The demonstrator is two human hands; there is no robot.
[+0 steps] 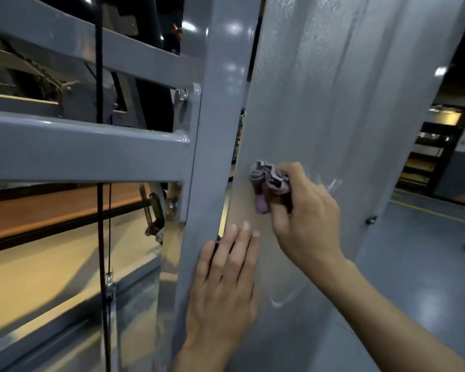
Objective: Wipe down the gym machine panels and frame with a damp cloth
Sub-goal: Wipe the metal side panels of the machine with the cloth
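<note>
While the right hand [304, 210] presses a bunched cloth [270, 179] against a tall grey panel [333, 103], the left hand [226, 285] lies flat just below it. Seen from a head-worn camera looking forward and slightly down, both bare forearms reach in from the lower right.

The cloth is purple with pale stripes, crumpled into a wad. The right hand's fingers curl round it, gripping it tight, and a small fold hangs down beneath them. The wad touches the panel near its left edge, about halfway up the view. Faint streaks and a curved smear mark the panel's glossy surface around and below the hand.

The left hand is spread wide, fingers straight and close together, pointing up. Its palm rests across the join between the panel and a grey upright post [215, 116] of the machine frame, holding nothing.

To the left of the post, two grey crossbars [86, 146] run sideways and meet it at a bracket with a bolt [182, 95]. A thin black cable [100, 237] hangs straight down in front of the crossbars. A small spring clip [153, 210] sits just left of the post below the lower crossbar.

On the right, a shiny grey floor [419, 264] stretches away towards dim shelving, too blurred to describe.
</note>
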